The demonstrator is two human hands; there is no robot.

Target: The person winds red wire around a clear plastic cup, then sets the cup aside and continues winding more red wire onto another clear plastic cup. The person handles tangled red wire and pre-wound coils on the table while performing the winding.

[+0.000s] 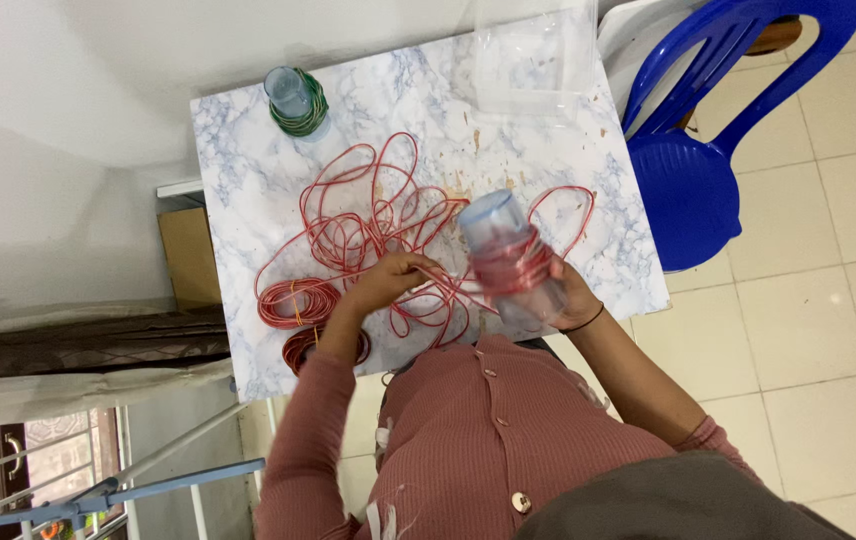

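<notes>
My right hand point(570, 297) grips a clear plastic bottle point(506, 255) that has red wire wound around its middle. My left hand point(388, 280) pinches a strand of the loose red wire point(368, 215), which lies tangled across the marble-patterned table point(248, 160). The strand runs from my left fingers over to the bottle. Two neat coils of red wire point(293, 303) lie at the table's left edge, one of them partly under my left forearm.
A second clear bottle wrapped in green wire point(296, 100) stands at the far left corner. A clear plastic container point(536, 55) sits at the far right. A blue plastic chair point(708, 150) stands right of the table, on a tiled floor.
</notes>
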